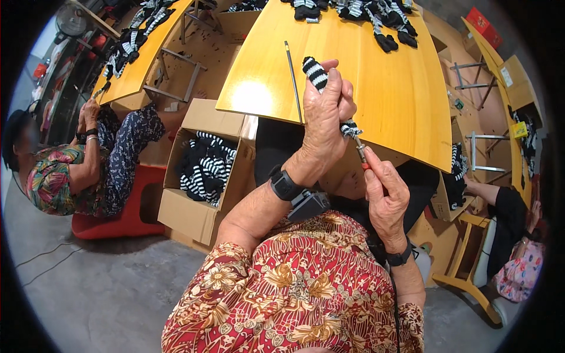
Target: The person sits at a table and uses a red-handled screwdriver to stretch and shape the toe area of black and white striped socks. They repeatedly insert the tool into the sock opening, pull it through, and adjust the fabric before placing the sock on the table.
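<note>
Left hand point(325, 117) up over the near edge of the bench point(406, 94), fingers closed firmly around a striped knit piece point(315, 74) in black and white! 1 end pokes out past the thumb, and what looks like its other end shows below the fist. In comes the right hand point(385, 191) from the lower right, thumb and fingers gripping a slim tool point(361, 150) with a metal shaft and a red handle. Its tip meets the lower end of the knit; whether it goes inside or just touches, you can't tell from here. A dark watch point(286, 185) sits on the left wrist, a dark band point(400, 254) on the right.

Over on the bench, left of the hands, lies a thin dark rod point(292, 73), and at the far edge there's a heap of striped knits point(385, 23). Down beside the bench to the left, an open cardboard box point(242, 170) holds a tangle of more striped pieces point(206, 170). Farther left, a co-worker point(56, 176) sits on a red stool point(126, 206), both hands together at a 2nd bench point(138, 70). Far right, another person point(518, 273) is partly in view near a wooden chair point(465, 288).
</note>
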Motion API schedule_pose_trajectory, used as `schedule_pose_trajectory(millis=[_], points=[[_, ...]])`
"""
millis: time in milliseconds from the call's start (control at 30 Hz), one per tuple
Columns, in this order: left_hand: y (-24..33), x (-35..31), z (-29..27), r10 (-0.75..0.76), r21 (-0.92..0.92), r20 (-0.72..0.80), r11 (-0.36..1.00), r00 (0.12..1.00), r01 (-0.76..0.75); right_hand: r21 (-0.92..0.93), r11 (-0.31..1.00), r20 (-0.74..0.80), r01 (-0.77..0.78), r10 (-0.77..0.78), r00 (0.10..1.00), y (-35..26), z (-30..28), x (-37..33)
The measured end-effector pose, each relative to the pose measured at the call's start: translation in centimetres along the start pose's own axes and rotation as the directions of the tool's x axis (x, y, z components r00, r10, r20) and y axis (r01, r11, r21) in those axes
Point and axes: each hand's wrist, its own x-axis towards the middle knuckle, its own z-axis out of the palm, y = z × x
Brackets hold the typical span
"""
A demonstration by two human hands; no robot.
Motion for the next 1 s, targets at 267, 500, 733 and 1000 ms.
schedule_pose_trajectory(millis=[267, 500, 733, 1000], points=[[1.4, -1.3, 1.3, 0.005, 0.055, 0.058, 0.998, 0.998, -0.008, 0.422, 0.848, 0.124, -0.32, 0.296, 0.947, 0.1, -0.4, 0.0], [3.4, -0.3, 0.3, 0.068, 0.007, 0.018, 0.998, 0.998, -0.068, 0.3, 0.928, 0.1, -0.221, 0.2, 0.975, 0.5, -0.8, 0.3], [4.5, 1.9, -2.2, -0.037, -0.306, 0.198, 0.947, 0.979, 0.098, 0.095, 0.993, 0.056, 0.064, -0.069, 0.996, 1.4, -0.3, -0.1], [4.8, 0.6, -0.7, 0.003, -0.096, 0.197, 0.995, 0.98, 0.017, 0.009, 0.969, 0.134, 0.245, -0.244, 0.96, 0.9, -1.8, 1.8]])
